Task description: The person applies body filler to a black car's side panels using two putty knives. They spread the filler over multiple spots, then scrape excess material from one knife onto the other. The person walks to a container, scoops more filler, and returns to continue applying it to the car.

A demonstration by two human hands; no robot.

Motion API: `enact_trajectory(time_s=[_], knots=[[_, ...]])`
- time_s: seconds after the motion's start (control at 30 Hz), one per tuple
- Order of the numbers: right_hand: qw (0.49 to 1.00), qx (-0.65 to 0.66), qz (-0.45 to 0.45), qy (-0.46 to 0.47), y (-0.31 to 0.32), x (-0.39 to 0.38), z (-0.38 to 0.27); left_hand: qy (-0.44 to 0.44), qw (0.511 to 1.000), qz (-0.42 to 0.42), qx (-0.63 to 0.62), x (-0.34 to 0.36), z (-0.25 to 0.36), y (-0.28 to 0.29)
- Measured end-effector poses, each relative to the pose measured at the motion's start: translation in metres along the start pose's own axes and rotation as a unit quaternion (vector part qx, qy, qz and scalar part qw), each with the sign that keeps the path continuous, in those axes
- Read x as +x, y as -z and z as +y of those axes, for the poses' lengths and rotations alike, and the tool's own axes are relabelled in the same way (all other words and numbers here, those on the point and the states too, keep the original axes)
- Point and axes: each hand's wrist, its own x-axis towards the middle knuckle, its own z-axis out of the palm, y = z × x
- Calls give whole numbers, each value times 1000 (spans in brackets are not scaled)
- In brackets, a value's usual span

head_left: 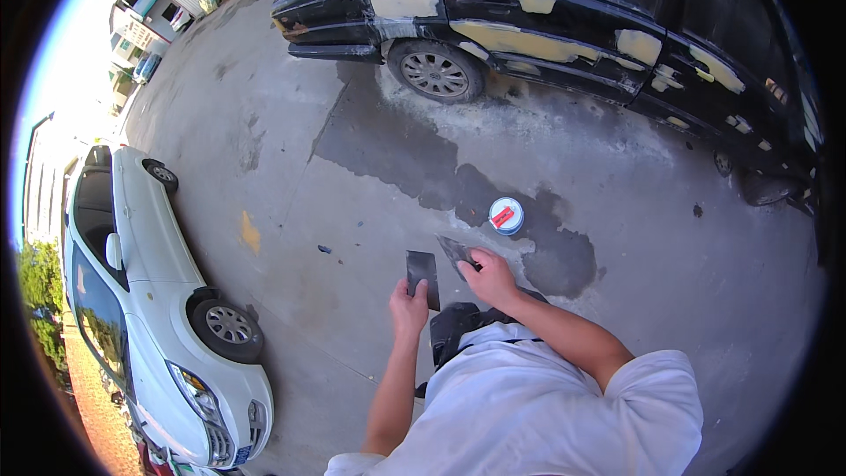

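Fingers of left hand (407, 307) pinched dark rectangular spreader (422, 267), those of right hand (492, 278) second spreader (453, 249), lower centre of frame; thumb-braced grips seemed steadiest.

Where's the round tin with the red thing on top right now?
In the head view, the round tin stands on the ground just right of centre, a little beyond the right hand, by the dark patch.

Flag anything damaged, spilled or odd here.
Black car, top right: pale, uneven patches interrupt its dark paint. Near one wheel, whitish residue marks the ground; an irregular dark stain runs past the can, possibly a spill.
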Motion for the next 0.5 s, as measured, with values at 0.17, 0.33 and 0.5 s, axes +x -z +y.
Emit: enact_trajectory(time_s=[0.17,0.33,0.5], knots=[[990,-125,18,57,-9,34,32,-114,985,-86,99,32,54,-37],[950,-133,44,-280,13,43,136,-95,964,-226,100,111,51,-42],[838,173,329,-400,8,9,192,-145,916,-315,200,230,25,-79]])
